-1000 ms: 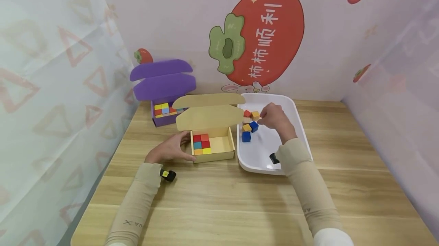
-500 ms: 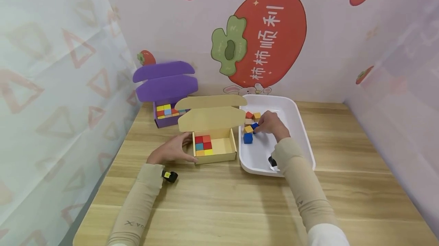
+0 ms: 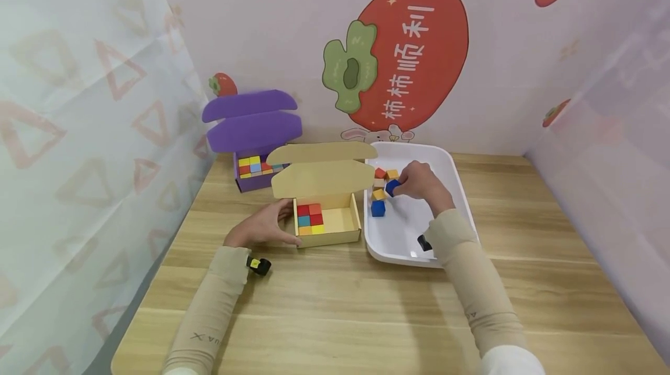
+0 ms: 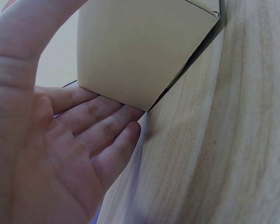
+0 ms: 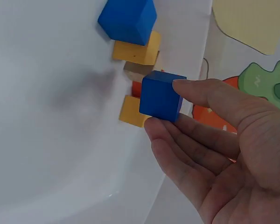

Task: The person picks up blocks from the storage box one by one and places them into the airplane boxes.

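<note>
My right hand (image 3: pixel 421 182) is over the white tray and pinches a blue cube (image 5: pixel 161 95) between thumb and fingertips. In the right wrist view the cube is raised above the tray floor. A second blue cube (image 3: pixel 378 209), orange cubes (image 3: pixel 392 174), a red block (image 3: pixel 380 172) and a plain wooden block (image 5: pixel 139 70) lie along the tray's left side. My left hand (image 3: pixel 262 225) holds the beige cardboard box (image 3: pixel 328 239) at its left end, thumb at the front corner and fingers reaching behind the rear edge. Several coloured cubes (image 3: pixel 310 219) fill the box's left part.
The white tray (image 3: pixel 398 259) stands right beside the beige box. The box's raised lid (image 3: pixel 323 179) stands behind it. A purple box (image 3: pixel 246 184) with coloured cubes and a raised lid is at the back left. A patterned wall borders the wooden table (image 3: pixel 335 311).
My right hand has reached down to the blue cube among the blocks, taken it between the fingertips, and shifted it slightly right and up. My left hand stays at the beige box.
</note>
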{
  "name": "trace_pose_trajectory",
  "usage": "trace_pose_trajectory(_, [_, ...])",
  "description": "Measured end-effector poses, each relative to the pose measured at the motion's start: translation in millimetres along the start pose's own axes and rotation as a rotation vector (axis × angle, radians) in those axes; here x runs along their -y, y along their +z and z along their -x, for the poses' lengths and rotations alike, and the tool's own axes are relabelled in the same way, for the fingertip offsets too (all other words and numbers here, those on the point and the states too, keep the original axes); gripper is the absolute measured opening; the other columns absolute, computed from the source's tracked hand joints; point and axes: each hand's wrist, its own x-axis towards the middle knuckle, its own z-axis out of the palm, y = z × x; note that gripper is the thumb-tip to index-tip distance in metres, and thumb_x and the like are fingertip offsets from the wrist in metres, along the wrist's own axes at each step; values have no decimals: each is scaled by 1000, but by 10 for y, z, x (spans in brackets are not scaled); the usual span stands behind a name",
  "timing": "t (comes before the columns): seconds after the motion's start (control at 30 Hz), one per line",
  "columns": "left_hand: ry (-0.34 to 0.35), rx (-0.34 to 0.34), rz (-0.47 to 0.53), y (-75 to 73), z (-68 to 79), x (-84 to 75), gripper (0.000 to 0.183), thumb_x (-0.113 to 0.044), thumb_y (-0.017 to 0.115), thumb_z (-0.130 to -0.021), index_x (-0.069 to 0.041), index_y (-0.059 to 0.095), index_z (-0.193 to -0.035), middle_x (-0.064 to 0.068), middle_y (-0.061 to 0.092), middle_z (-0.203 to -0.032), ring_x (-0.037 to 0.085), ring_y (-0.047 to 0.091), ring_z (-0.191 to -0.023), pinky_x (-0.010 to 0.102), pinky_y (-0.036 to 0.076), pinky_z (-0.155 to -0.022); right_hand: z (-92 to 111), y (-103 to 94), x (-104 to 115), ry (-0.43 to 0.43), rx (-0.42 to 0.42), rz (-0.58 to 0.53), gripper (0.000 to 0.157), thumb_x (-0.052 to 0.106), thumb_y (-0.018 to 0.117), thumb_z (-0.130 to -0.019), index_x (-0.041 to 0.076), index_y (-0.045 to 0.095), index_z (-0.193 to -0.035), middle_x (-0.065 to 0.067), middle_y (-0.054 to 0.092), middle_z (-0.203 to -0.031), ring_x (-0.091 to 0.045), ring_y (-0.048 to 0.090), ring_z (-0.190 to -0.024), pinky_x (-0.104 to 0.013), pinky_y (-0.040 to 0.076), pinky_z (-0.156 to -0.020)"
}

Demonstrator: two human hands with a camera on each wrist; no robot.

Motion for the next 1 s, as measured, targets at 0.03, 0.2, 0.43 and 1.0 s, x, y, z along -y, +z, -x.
trace_pose_trajectory(0.03, [1, 1, 0, -2, 0, -3, 122, -46, 100, -69, -11, 31, -165, 8, 44, -166, 33, 38, -157, 54, 31, -131, 22, -13, 13, -13, -8, -1, 29, 17, 82, -93, 4, 79, -118, -16, 75, -114, -32, 66, -103, -49, 64, -98])
trace_pose_trajectory(0.2, [3, -1, -3, -11, 2, -16, 123, -47, 100, -68, -11, 33, -164, 8, 45, -165, 33, 39, -157, 55, 31, -131, 163, -76, 120, -122, -10, 17, 26, 16, 82, -93, 3, 81, -115, -15, 78, -109, -31, 68, -99, -44, 65, -93])
trace_pose_trajectory(0.43, [35, 6, -10, -8, -8, -17, 120, -46, 99, -70, -8, 34, -163, 9, 46, -164, 34, 40, -156, 55, 32, -131, 336, -109, 328, -312, 58, 32, 26, 12, 83, -91, 4, 80, -116, -10, 80, -103, -23, 75, -91, -41, 67, -91])
trace_pose_trajectory(1.0, [36, 6, -8, -6, -16, -9, 113, -42, 99, -72, -10, 37, -161, 8, 48, -162, 34, 41, -155, 55, 32, -131, 73, 349, 1050, -652, 234, 275, 28, 12, 81, -94, 11, 80, -122, -3, 79, -111, -19, 69, -96, -35, 63, -98])
